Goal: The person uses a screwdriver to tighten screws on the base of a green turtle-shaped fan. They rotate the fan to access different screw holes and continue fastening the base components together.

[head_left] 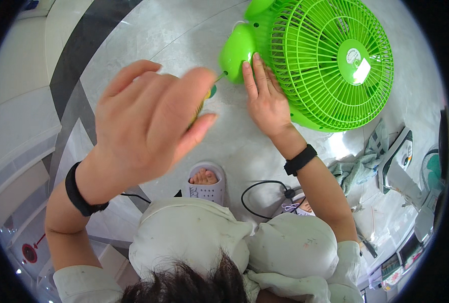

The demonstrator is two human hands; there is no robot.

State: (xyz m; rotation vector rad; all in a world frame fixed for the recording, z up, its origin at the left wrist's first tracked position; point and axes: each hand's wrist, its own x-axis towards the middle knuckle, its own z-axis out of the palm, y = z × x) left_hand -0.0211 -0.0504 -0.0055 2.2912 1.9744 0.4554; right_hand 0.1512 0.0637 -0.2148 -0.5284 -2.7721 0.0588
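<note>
A bright green fan point(330, 91) with a round slatted grille lies on the floor at the upper right. My left hand point(146, 118) is closed around a screwdriver point(213, 92), whose yellow and green handle is mostly hidden by the fingers. Its thin shaft points to a dark hole at the edge of the fan's rounded green base part point(238, 53). Whether the tip sits on a screw cannot be seen. My right hand point(269, 103) lies flat with fingers stretched, touching the base part beside the grille.
Below the hands are my feet in pale slippers point(206, 194), with a black cable point(249, 194) looping near the right one. A grey-green cloth point(355, 169) and a white floor scale point(397, 159) lie at the right. White drawers point(20, 179) line the left.
</note>
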